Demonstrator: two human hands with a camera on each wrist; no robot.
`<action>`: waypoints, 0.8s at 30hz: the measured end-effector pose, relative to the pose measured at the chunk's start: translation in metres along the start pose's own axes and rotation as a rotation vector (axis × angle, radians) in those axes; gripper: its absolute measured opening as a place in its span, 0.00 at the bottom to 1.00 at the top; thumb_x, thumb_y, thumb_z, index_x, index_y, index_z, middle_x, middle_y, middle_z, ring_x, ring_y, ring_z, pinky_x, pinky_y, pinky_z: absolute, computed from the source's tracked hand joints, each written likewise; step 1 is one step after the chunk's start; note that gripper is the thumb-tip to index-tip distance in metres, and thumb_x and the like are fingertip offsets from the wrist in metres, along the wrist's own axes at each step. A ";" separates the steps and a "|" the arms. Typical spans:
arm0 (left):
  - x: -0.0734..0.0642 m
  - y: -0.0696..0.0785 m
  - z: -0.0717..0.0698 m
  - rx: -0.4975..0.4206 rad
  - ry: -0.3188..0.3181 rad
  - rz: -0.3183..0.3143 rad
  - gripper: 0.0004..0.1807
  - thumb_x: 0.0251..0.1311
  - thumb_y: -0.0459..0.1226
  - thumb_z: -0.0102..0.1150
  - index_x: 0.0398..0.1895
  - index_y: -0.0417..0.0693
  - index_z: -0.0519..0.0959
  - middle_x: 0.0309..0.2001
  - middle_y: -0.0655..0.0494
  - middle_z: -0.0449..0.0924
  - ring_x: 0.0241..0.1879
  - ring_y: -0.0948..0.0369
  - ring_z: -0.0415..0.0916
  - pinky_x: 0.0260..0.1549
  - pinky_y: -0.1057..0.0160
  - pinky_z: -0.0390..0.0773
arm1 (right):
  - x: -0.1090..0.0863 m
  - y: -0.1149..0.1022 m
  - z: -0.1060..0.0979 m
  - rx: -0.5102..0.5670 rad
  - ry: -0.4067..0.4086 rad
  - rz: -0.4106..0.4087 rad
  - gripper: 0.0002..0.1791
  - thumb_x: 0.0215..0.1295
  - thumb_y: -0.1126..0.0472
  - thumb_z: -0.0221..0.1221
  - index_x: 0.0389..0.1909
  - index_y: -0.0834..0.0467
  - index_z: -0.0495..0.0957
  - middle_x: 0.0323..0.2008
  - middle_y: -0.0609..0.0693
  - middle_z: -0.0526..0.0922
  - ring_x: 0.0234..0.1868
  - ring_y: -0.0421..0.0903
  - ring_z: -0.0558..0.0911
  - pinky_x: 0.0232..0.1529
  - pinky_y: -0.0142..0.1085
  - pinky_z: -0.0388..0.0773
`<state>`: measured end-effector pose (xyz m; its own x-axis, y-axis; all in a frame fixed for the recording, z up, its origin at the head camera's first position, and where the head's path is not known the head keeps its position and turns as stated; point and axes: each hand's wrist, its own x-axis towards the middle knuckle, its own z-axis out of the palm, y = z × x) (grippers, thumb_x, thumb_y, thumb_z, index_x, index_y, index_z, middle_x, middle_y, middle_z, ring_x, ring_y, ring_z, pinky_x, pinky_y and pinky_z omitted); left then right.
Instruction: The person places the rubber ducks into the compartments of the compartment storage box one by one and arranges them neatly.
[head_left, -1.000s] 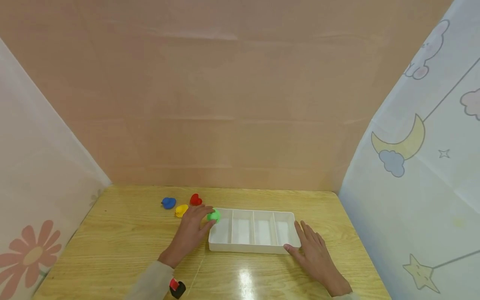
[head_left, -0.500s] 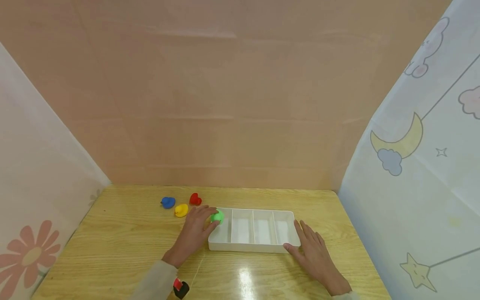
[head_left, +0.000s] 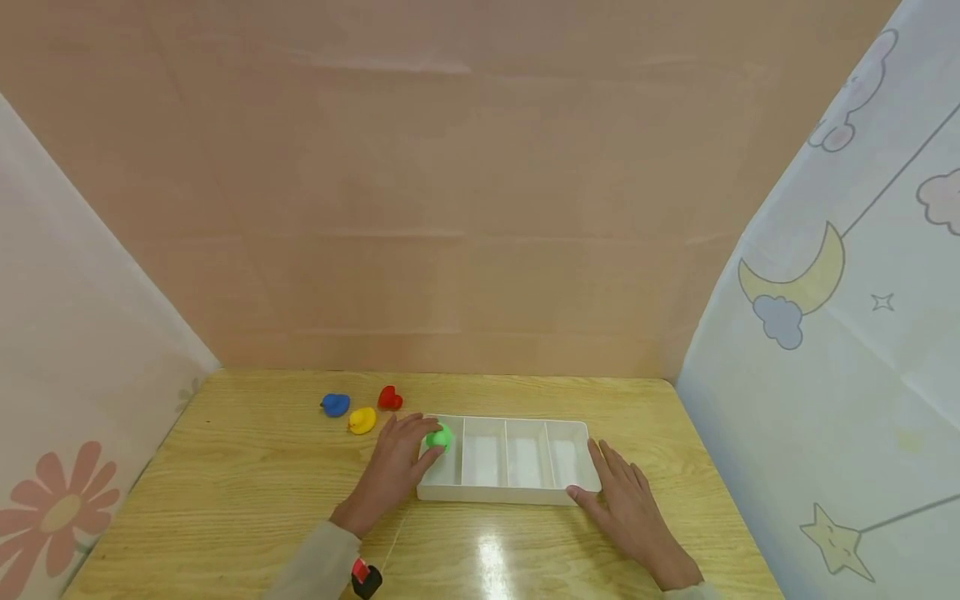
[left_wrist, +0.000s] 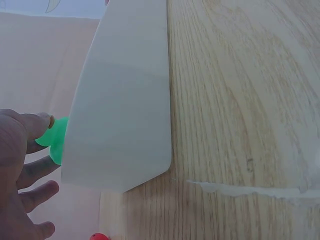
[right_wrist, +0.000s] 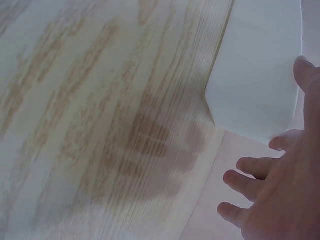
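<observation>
A white tray (head_left: 495,495) with several compartments sits lengthwise on the wooden table. My left hand (head_left: 391,467) pinches a small green toy duck (head_left: 440,437) between thumb and fingers, over the tray's leftmost compartment. In the left wrist view the green duck (left_wrist: 57,137) is partly hidden behind the tray wall (left_wrist: 120,100). My right hand (head_left: 626,511) rests at the tray's right end, thumb on the near corner and fingertips along the end wall. The right wrist view shows this hand (right_wrist: 280,185) with thumb and index finger touching the tray rim and the other fingers spread.
Left of the tray lie a blue toy duck (head_left: 335,405), a yellow one (head_left: 362,420) and a red one (head_left: 390,398). A black and red piece (head_left: 366,578) shows beside the left sleeve (head_left: 318,562). A plain cloth backdrop (head_left: 465,208) stands behind the table (head_left: 225,483).
My left hand has moved slightly right with the green duck, from the tray's left edge to over the leftmost compartment. The right hand has stayed at the tray's right end.
</observation>
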<state>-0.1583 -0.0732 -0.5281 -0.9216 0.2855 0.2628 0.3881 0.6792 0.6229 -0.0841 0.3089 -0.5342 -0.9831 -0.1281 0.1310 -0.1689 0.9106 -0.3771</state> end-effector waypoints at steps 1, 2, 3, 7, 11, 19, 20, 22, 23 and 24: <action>0.000 0.000 0.001 0.002 -0.003 0.001 0.17 0.69 0.41 0.70 0.58 0.48 0.84 0.62 0.49 0.87 0.72 0.42 0.74 0.77 0.26 0.57 | 0.000 0.000 0.000 0.000 0.000 0.000 0.46 0.77 0.37 0.58 0.84 0.61 0.57 0.80 0.69 0.63 0.79 0.71 0.65 0.73 0.74 0.57; 0.000 0.000 0.001 0.004 -0.008 0.000 0.17 0.69 0.41 0.70 0.58 0.48 0.84 0.62 0.49 0.87 0.72 0.42 0.74 0.77 0.26 0.57 | 0.000 0.000 0.000 -0.001 -0.001 0.000 0.46 0.77 0.37 0.58 0.84 0.61 0.57 0.80 0.69 0.64 0.79 0.71 0.66 0.73 0.74 0.57; 0.000 0.001 0.001 0.004 -0.013 -0.001 0.17 0.69 0.41 0.70 0.58 0.47 0.84 0.62 0.48 0.87 0.72 0.42 0.74 0.77 0.26 0.57 | 0.000 0.000 0.000 0.000 -0.002 0.001 0.46 0.77 0.37 0.58 0.84 0.61 0.57 0.80 0.69 0.64 0.79 0.71 0.66 0.73 0.74 0.57; 0.000 0.003 0.001 0.009 -0.029 0.000 0.17 0.70 0.41 0.69 0.59 0.47 0.84 0.62 0.48 0.86 0.73 0.41 0.73 0.78 0.26 0.56 | 0.000 -0.002 0.000 0.006 -0.005 0.000 0.46 0.78 0.38 0.58 0.84 0.61 0.57 0.80 0.69 0.64 0.79 0.71 0.66 0.72 0.75 0.57; -0.001 0.004 0.002 0.024 -0.028 0.015 0.16 0.70 0.41 0.69 0.57 0.47 0.84 0.62 0.48 0.86 0.74 0.41 0.72 0.77 0.25 0.55 | 0.000 -0.002 0.000 0.015 0.000 -0.008 0.45 0.78 0.39 0.58 0.84 0.60 0.56 0.80 0.69 0.64 0.79 0.71 0.66 0.72 0.75 0.57; -0.003 0.005 0.005 0.054 -0.001 0.058 0.15 0.68 0.40 0.72 0.54 0.47 0.85 0.59 0.49 0.88 0.74 0.40 0.72 0.75 0.22 0.55 | -0.001 -0.003 0.000 0.030 0.002 -0.006 0.45 0.78 0.40 0.58 0.84 0.60 0.56 0.80 0.68 0.64 0.79 0.71 0.66 0.72 0.75 0.57; -0.003 0.005 0.005 0.055 -0.001 0.061 0.15 0.68 0.40 0.72 0.55 0.48 0.85 0.59 0.49 0.88 0.74 0.40 0.72 0.75 0.21 0.54 | -0.001 -0.003 0.000 0.031 0.001 -0.005 0.45 0.78 0.40 0.58 0.84 0.60 0.56 0.80 0.68 0.64 0.79 0.71 0.66 0.72 0.74 0.56; -0.003 0.006 0.007 0.065 -0.003 0.067 0.14 0.68 0.40 0.71 0.54 0.49 0.85 0.59 0.50 0.88 0.75 0.40 0.71 0.75 0.21 0.54 | -0.001 -0.004 -0.001 0.034 0.000 -0.004 0.45 0.78 0.39 0.58 0.84 0.60 0.56 0.80 0.68 0.64 0.79 0.71 0.66 0.72 0.74 0.56; -0.003 0.006 0.008 0.070 -0.005 0.068 0.14 0.68 0.40 0.71 0.54 0.49 0.85 0.58 0.51 0.88 0.75 0.41 0.71 0.75 0.21 0.54 | -0.001 -0.004 -0.001 0.036 0.000 -0.003 0.45 0.78 0.39 0.58 0.84 0.60 0.56 0.80 0.68 0.64 0.79 0.71 0.66 0.72 0.74 0.56; -0.003 0.006 0.008 0.073 -0.008 0.068 0.14 0.68 0.40 0.71 0.55 0.49 0.85 0.58 0.51 0.88 0.76 0.41 0.70 0.75 0.21 0.53 | -0.001 -0.004 -0.001 0.036 -0.001 -0.004 0.45 0.78 0.39 0.58 0.84 0.60 0.56 0.80 0.68 0.64 0.79 0.71 0.66 0.72 0.74 0.56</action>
<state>-0.1529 -0.0646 -0.5317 -0.8931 0.3382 0.2966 0.4492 0.7053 0.5484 -0.0828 0.3057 -0.5321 -0.9825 -0.1320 0.1312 -0.1750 0.8953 -0.4097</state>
